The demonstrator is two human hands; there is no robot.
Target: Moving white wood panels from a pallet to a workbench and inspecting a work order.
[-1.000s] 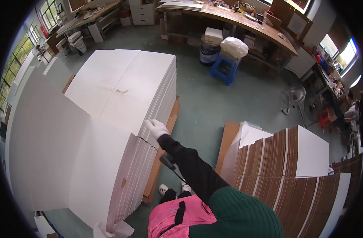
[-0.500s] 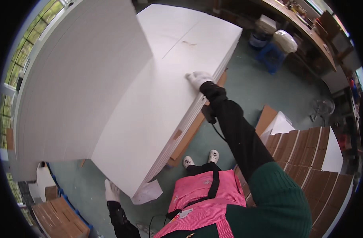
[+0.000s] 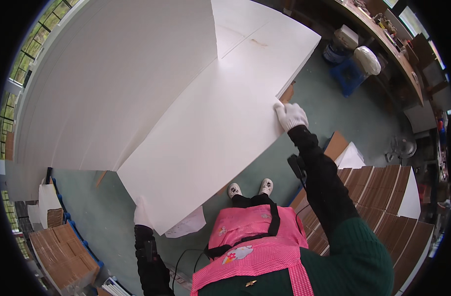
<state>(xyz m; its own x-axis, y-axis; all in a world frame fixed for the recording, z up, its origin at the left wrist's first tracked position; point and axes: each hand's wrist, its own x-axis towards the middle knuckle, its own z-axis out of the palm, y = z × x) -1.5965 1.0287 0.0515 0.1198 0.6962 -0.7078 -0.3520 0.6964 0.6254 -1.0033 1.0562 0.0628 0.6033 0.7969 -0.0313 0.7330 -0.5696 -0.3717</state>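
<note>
A large white board lies slanting across the middle, on top of a stack of similar white boards. My left hand, in a white knitted glove, holds the board's near left edge, the fingers partly hidden. My right hand, gloved as well, grips the right edge near the far corner, thumb on top and fingers hidden underneath. The board's right side overhangs the stack. Under its near corner a loose crumpled white sheet sticks out.
A tall white panel rises along the left side of the stack. Brown cardboard stacks stand at the right and lower left. A blue stool and a workbench are at the far right.
The top board has shifted right and toward me, out over the stack's edge. My right hand moved right with it, from lying on the surface to gripping the edge. My left hand rose slightly.
</note>
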